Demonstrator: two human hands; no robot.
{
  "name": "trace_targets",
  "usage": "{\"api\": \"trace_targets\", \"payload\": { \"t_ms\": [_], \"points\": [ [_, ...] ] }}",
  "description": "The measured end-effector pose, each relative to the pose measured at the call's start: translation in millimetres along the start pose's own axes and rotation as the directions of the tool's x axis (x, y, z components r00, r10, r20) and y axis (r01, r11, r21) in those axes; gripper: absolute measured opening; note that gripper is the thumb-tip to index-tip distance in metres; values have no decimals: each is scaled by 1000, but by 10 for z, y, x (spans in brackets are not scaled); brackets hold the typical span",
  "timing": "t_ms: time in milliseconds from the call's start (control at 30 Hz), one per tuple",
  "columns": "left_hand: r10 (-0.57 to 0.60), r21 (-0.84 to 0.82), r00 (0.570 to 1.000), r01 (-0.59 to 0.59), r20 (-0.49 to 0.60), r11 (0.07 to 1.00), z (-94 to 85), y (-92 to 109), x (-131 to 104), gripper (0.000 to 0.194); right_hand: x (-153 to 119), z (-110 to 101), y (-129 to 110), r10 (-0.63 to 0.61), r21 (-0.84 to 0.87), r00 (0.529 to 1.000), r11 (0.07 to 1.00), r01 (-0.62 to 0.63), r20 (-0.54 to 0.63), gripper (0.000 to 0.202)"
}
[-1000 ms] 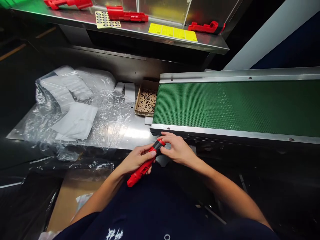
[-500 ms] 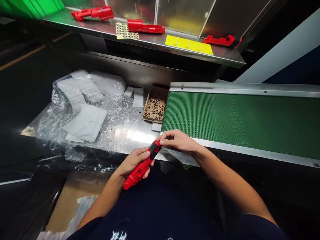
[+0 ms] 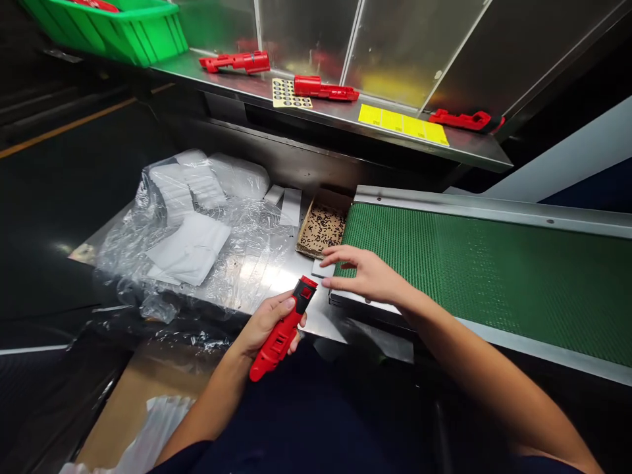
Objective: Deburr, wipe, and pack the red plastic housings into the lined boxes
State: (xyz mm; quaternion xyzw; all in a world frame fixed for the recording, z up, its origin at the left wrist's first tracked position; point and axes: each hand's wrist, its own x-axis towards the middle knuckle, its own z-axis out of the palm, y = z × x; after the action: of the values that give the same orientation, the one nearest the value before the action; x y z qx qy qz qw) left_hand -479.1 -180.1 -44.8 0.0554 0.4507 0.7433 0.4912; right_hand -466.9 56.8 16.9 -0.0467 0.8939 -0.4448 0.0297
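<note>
My left hand (image 3: pixel 270 321) is wrapped round a red and black plastic part (image 3: pixel 280 337), whose dark end points up and to the right. Just right of that end, my right hand (image 3: pixel 363 275) is spread with thumb and fingers apart and nothing between them. Its fingertips hover by a small white block (image 3: pixel 322 268) and the front of a shallow cardboard box (image 3: pixel 323 227) of tiny dark pieces. Part of the block lies behind the fingers.
The green conveyor belt (image 3: pixel 469 263) runs off to the right. Clear plastic with white sheets (image 3: pixel 190 247) covers the metal table's left. A raised shelf (image 3: pixel 237 85) holds red parts (image 3: pixel 326 88), yellow labels (image 3: pixel 402 125), a sticker sheet (image 3: pixel 284 93) and a green bin (image 3: pixel 143 33).
My right hand has let go of the red and black part's dark end and opened beside it. The left hand keeps its hold. The whole view has shifted, showing more of the green bin.
</note>
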Motion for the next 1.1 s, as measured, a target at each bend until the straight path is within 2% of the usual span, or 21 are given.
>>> {"api": "trace_targets", "payload": {
  "t_ms": [100, 167, 267, 433, 600, 700, 800, 867, 933, 967, 1033, 1067, 1100],
  "points": [
    [-42, 37, 997, 39, 67, 999, 34, 21, 32, 59, -226, 121, -155, 22, 129, 990, 991, -41, 141, 28],
    [-67, 66, 992, 60, 106, 996, 73, 18, 41, 60, -266, 139, -196, 30, 187, 978, 980, -70, 207, 20],
    [-83, 103, 991, 72, 109, 992, 143, 6, 20, 54, -265, 116, -208, 33, 239, 959, 966, -103, 281, 13],
    [-103, 126, 987, 87, 124, 988, 208, 3, -53, 54, -299, 110, -258, 83, 249, 940, 953, -172, 330, 12],
    [-87, 172, 991, 69, 104, 983, 207, 11, -127, 58, -324, 158, -290, 74, 320, 930, 927, -197, 360, 13],
    [-95, 208, 992, 77, 79, 975, 196, -9, -151, 59, -322, 237, -278, 86, 249, 936, 952, -178, 342, 13],
    [-81, 222, 997, 76, 13, 972, 196, -53, -147, 63, -318, 359, -278, 103, -12, 968, 995, -103, 227, 8],
    [-26, 235, 998, 37, -48, 971, 206, -81, -141, 64, -334, 431, -296, 106, -224, 989, 971, -81, 103, 4],
    [21, 250, 997, 0, -79, 968, 221, -100, -149, 64, -387, 465, -322, 90, -348, 996, 934, -78, 18, 5],
    [29, 251, 996, -9, -78, 968, 228, -106, -159, 64, -431, 469, -334, 72, -353, 997, 933, -69, -5, 9],
    [19, 231, 998, -4, -61, 973, 235, -114, -185, 63, -546, 469, -346, 22, -248, 997, 968, -38, -68, 19],
    [13, 214, 998, -1, -57, 977, 234, -119, -196, 63, -611, 477, -342, 0, -165, 988, 986, -25, -153, 21],
    [12, 194, 998, 0, -60, 981, 230, -126, -205, 61, -673, 497, -330, -11, -86, 957, 996, -14, -289, 19]
  ]
}}
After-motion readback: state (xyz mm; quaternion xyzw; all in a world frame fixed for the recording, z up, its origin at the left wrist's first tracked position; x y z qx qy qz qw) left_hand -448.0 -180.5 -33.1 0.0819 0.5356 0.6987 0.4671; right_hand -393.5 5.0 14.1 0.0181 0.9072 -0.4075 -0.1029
